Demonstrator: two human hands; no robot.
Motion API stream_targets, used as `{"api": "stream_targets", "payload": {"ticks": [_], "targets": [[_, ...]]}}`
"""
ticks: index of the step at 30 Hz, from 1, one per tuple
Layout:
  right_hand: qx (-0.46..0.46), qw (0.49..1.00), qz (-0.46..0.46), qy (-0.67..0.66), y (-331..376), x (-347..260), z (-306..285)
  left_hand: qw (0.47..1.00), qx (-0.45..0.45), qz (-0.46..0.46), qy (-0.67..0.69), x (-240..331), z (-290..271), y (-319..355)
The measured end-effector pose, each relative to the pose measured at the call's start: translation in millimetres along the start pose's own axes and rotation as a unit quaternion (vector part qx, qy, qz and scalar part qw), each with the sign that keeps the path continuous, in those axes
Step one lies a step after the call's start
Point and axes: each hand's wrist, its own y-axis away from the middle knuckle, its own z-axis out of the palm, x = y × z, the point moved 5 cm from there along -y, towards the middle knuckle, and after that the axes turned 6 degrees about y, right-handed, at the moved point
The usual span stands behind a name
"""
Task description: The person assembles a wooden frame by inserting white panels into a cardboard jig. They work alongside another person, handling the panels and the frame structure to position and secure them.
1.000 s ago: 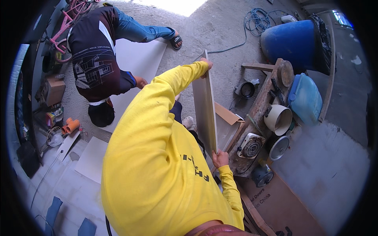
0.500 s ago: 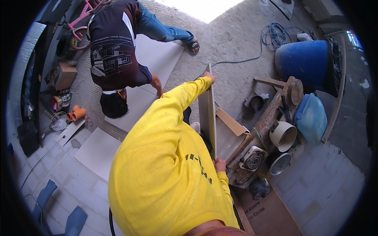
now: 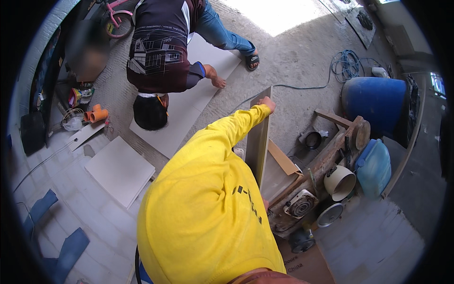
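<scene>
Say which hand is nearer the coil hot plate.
Right. The right hand, mostly hidden by the yellow shirt, is left of the hot plate; the left hand is farther off, gripping the far end of the panel.

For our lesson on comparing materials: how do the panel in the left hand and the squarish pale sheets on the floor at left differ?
The panel stands on edge; the pale sheets lie flat.
The panel's visible side looks grey-brown; the pale sheets look off-white.
The left hand grips the panel; no hand touches the pale sheets.
Both have straight edges.
</scene>
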Motion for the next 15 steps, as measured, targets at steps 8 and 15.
{"api": "stream_targets", "payload": {"ticks": [8,15], "targets": [[0.028,0.998,-0.048,-0.008,4,45,41,0.997,-0.009,-0.042,0.069,-17,-2,19],[-0.038,0.998,-0.042,0.002,3,67,52,0.997,0.001,-0.02,0.075,-28,-5,34]]}}
